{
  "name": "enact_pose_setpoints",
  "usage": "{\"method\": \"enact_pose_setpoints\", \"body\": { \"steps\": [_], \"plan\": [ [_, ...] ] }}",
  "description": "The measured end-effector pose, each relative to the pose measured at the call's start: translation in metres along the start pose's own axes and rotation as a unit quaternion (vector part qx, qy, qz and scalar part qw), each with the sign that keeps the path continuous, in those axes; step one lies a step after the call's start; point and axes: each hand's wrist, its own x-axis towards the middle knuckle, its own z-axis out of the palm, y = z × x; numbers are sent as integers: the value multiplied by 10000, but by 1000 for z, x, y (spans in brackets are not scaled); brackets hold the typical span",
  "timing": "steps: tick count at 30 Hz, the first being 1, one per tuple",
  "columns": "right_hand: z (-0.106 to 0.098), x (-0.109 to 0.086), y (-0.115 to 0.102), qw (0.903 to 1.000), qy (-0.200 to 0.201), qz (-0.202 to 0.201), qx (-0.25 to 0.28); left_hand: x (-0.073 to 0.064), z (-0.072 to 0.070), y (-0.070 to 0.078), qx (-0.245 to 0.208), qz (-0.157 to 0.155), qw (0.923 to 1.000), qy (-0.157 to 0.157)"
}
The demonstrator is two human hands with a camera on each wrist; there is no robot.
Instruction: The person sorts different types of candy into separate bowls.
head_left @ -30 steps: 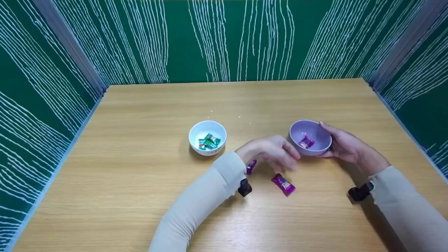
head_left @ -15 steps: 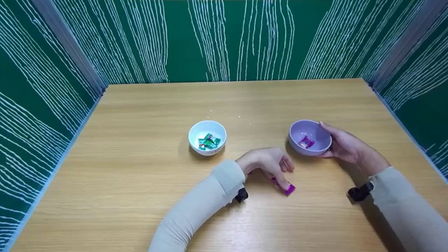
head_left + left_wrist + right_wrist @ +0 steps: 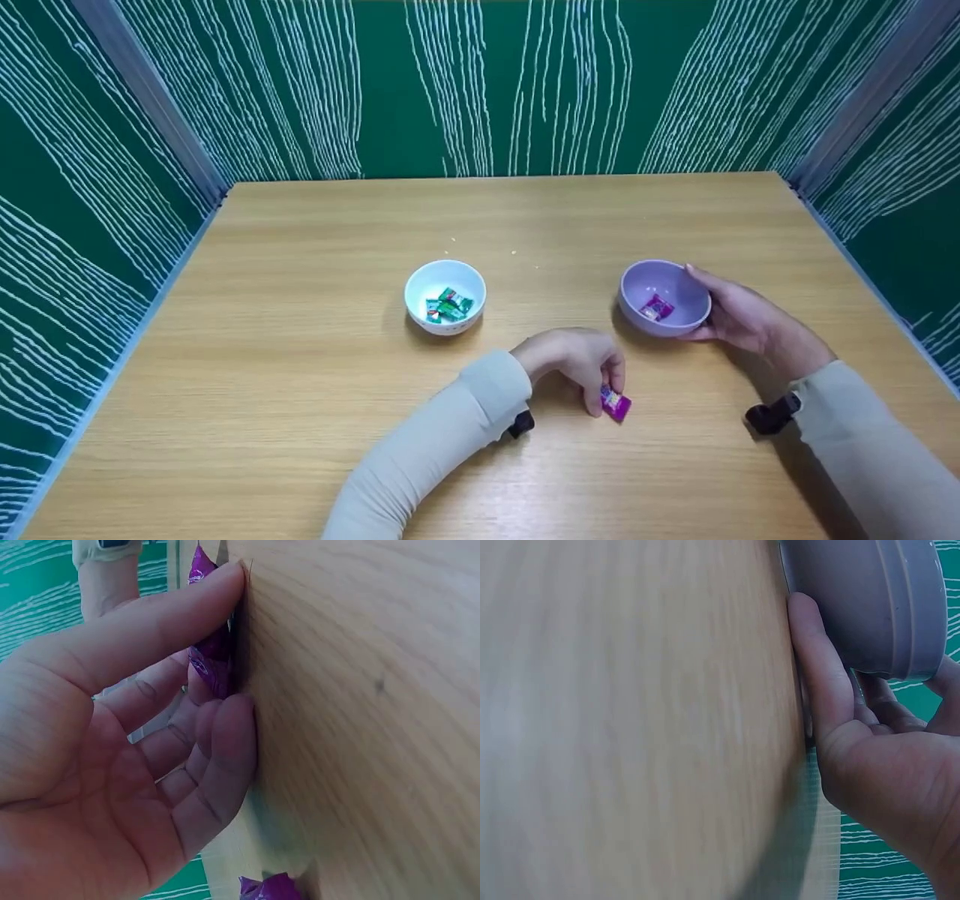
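In the head view my left hand [image 3: 579,361] reaches down to the table right of centre. Its thumb and fingers pinch a purple wrapped candy [image 3: 616,405], one end of which sticks out past the fingertips. The left wrist view shows this candy between thumb and fingers, close against the wood. A second purple candy [image 3: 271,888] lies at the bottom of that view. My right hand [image 3: 739,315] holds the lilac bowl [image 3: 681,283] by its right side, thumb at the rim and fingers low on the wall. Inside that bowl is another purple candy [image 3: 657,307].
Left of the lilac bowl stands a white bowl [image 3: 418,289] with several green wrapped candies [image 3: 452,304]. A few tiny white specks dot the wooden table [image 3: 300,360] behind it. Green walls [image 3: 420,90] with white lines enclose the table's back and sides.
My left hand has come down and toward me from beside the lilac bowl, and its fingers have closed on the purple candy. The right hand and bowl stay put.
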Motion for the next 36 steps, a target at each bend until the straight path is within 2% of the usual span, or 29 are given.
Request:
{"method": "enact_pose_setpoints", "body": {
  "steps": [7,14,20,24,32,36],
  "plan": [
    [0,0,0,10000,-10,5,7,0,-3,-3,-256,211,9990,-283],
    [-1,1,2,10000,7,-49,-45,-2,-8,-9,-986,451,9933,-396],
    [0,1,1,10000,48,14,-58,-2,-10,-15,-1629,325,9849,-489],
    [0,1,1,10000,22,27,-45,-1,-10,-16,-1812,325,9816,-516],
    [-1,1,1,10000,10,34,-77,-1,-10,-17,-2456,320,9676,-486],
    [-1,1,1,9999,2,18,-116,-1,-11,-17,-2882,325,9558,-487]
  ]
}}
